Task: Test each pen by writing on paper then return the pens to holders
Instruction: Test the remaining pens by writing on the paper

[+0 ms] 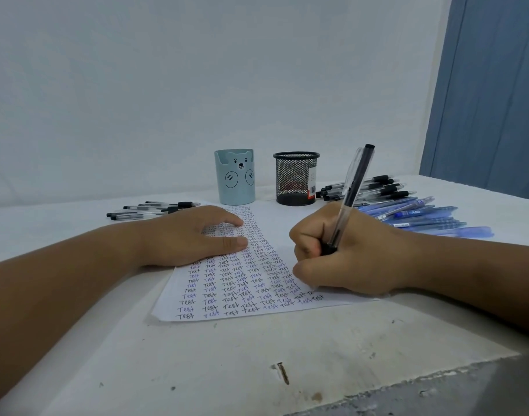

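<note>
My right hand [344, 253] grips a clear pen with a black cap end [352, 193], its tip hidden behind my fingers at the right side of the paper [221, 295]. The sheet is covered with rows of the word "Test". My left hand [191, 235] lies flat on the paper's upper left, fingers straight. Behind the sheet stand a pale blue bear holder [234, 178] and a black mesh holder [296, 178]. Several black pens [155, 210] lie at the left. More black pens [377, 187] and blue pens [422, 217] lie at the right.
The white table [257, 370] has scuffs and a rusty nail mark [283, 373] near its front edge. A white wall rises behind the holders. A blue door or panel [491, 85] stands at the far right.
</note>
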Motion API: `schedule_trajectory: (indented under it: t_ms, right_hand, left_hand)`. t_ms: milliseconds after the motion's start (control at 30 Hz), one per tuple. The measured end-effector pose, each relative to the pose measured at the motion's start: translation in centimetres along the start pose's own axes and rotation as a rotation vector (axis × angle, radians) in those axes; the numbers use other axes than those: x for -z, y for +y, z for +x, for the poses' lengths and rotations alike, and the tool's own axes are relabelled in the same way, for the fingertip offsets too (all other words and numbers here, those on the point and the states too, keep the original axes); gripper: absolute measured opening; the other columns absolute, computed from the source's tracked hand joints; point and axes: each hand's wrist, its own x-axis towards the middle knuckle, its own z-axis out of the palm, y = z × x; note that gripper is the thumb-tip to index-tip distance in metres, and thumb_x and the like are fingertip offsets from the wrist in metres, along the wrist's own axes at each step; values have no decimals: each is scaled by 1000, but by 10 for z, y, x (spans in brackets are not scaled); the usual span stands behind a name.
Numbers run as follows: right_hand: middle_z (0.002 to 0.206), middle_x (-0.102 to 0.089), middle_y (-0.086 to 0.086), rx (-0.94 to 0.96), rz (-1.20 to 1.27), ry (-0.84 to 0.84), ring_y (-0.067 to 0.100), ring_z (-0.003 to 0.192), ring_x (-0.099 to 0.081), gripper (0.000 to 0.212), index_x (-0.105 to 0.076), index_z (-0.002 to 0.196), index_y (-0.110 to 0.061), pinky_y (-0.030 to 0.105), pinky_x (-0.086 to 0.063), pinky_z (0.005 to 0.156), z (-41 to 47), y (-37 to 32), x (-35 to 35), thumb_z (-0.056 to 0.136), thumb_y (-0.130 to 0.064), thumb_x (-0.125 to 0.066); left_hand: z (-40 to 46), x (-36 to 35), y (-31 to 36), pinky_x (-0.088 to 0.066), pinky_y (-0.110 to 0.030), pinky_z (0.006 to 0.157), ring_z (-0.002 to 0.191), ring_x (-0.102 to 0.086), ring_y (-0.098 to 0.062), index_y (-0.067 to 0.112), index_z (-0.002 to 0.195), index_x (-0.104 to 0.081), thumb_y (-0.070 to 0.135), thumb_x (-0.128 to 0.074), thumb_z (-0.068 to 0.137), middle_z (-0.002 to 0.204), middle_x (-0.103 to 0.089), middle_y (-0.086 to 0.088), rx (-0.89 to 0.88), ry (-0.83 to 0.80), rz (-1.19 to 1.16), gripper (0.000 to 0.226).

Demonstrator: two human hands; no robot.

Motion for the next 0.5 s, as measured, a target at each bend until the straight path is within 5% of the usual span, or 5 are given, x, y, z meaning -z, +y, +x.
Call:
schedule_trajectory:
  t_ms: [500]
  right_hand:
    - [53,-50,3,50,-50,39,13,50,-43,38,-40,53,-17,29,-35,52,0,1,-1,79,-4,-65]
  left_hand:
    - [-1,1,0,-26,-31,118,138,-34,4,56,133,-49,97,-47,57,146,-40,32,-1,0,17,86]
